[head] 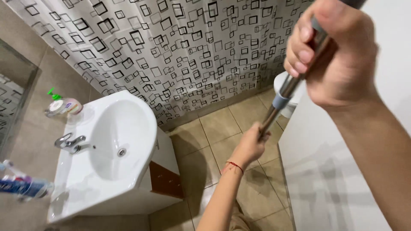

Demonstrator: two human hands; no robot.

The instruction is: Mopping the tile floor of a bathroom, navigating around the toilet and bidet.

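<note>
Head view: I see the right hand (332, 51) wrapped tight around the upper end of a shiny metal pole (287, 87), fingers curled fully closed. The left hand (249, 145), a red thread at its wrist, grips the same pole lower down, over the beige tiled floor (218, 128). The pole runs diagonally at frame right. On the glossy white ceramic sink (128, 128) sits a chrome tap (68, 142); beside it a clear soap bottle (64, 106) with green pump. A blue-and-white tube (23, 187) lies at the left edge. Behind hangs a white shower curtain (180, 47) printed with black squares.
</note>
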